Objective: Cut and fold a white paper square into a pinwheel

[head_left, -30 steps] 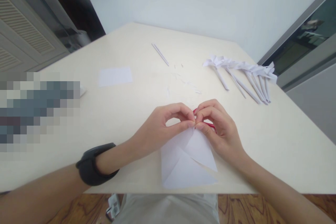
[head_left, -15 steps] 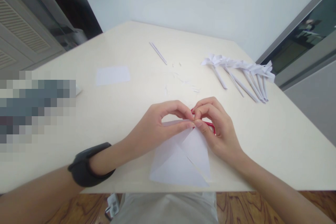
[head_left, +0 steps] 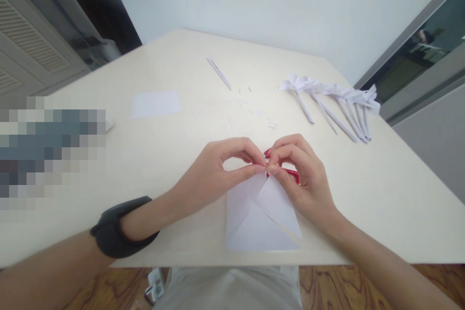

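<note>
A white sheet of paper (head_left: 261, 230) with diagonal slits cut toward its middle hangs from my fingertips near the table's front edge. My left hand (head_left: 218, 169) pinches the sheet's upper part between thumb and forefinger. Meeting it there, my right hand (head_left: 307, 172) is also closed in a pinch on the paper's top corner. The fingertips hide the exact spot being gripped. Partly covered by my right hand, red-handled scissors (head_left: 296, 178) lie on the table behind the paper.
Several paper pinwheels on rolled sticks (head_left: 337, 92) lie at the right. Thin rolled paper sticks (head_left: 219, 74) and small paper scraps (head_left: 257, 113) are farther back. A white paper sheet (head_left: 156, 104) rests left of centre. A blurred-out patch (head_left: 47, 145) covers the far left.
The paper's lower part has swung to the right, and its slits face me a little more squarely. Both hands stay pinched in nearly the same place, with slightly more of the scissors showing.
</note>
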